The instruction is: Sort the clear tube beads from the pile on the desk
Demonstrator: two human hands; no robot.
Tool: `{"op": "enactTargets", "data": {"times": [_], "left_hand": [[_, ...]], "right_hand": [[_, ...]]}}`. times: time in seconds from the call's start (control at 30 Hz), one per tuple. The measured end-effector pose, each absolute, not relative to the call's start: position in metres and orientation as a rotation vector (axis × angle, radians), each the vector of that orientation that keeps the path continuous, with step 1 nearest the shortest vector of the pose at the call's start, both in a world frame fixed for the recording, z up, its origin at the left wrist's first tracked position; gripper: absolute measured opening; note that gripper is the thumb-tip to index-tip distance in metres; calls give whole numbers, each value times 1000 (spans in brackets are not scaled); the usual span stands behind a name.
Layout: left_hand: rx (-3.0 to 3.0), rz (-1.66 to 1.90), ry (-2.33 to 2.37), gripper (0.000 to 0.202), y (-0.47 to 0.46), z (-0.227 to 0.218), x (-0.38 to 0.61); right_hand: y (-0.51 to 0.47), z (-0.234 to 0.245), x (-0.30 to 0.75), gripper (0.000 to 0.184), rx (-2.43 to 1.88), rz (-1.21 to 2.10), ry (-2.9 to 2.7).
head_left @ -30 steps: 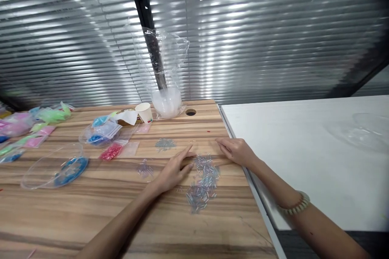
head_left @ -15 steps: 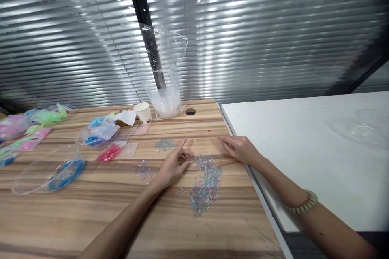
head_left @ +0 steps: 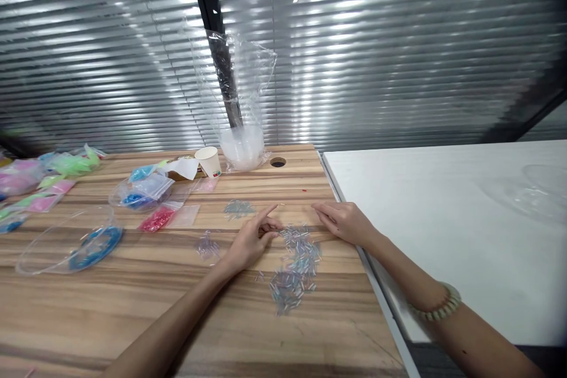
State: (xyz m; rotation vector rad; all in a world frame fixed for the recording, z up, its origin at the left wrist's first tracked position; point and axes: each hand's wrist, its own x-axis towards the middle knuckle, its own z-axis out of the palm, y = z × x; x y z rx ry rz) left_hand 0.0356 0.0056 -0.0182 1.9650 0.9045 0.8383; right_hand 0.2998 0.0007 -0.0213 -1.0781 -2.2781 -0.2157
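Note:
A loose pile of small clear tube beads (head_left: pixel 297 266) with an iridescent sheen lies on the wooden table. My left hand (head_left: pixel 253 239) is at the pile's upper left edge, index finger stretched out, thumb apart and the other fingers curled; nothing shows in it. To the pile's upper right, my right hand (head_left: pixel 345 221) hovers low or rests over the table edge with its fingers pressed together; whatever its fingertips may hold is too small to make out. Two smaller bead clusters lie left of the pile: greyish beads (head_left: pixel 239 208) and faintly purple beads (head_left: pixel 207 245).
Farther left are a bag of red beads (head_left: pixel 157 218), a clear round container with blue pieces (head_left: pixel 95 248), and colourful bags (head_left: pixel 73 162). A paper cup (head_left: pixel 208 162) and a plastic-wrapped white bowl (head_left: pixel 243 147) stand behind, near a cable hole (head_left: pixel 277 162). A white table (head_left: pixel 443 207) adjoins at right.
My right hand has shifted slightly left, toward my left hand. The left hand stays almost in place, its index finger tipped a little more to the right. The view has moved slightly.

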Motion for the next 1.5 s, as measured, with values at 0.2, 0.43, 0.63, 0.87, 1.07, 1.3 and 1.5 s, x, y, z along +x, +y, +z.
{"op": "enactTargets", "data": {"times": [0.2, 0.43, 0.63, 0.87, 1.07, 1.3, 1.5], "left_hand": [[2005, 877, 914, 53, 3, -16, 35], [2089, 943, 1163, 40, 16, -19, 20], [2319, 1074, 1565, 26, 23, -13, 6], [2434, 866, 915, 47, -8, -8, 37], [2351, 774, 954, 65, -14, -12, 37], [2322, 792, 1044, 57, -9, -16, 37], [2358, 668, 987, 65, -3, -17, 37]], "right_hand": [[0, -21, 301, 27, -1095, -218, -2270], [1, -23, 302, 26, -1065, -234, -2257], [2, -24, 302, 27, -1060, -210, -2263], [1, -23, 301, 28, -1058, -170, -2271], [0, -21, 300, 28, -1052, -180, -2264], [0, -21, 299, 27, -1080, -134, -2233], [1, -24, 300, 28, -1085, -101, -2237]]}}
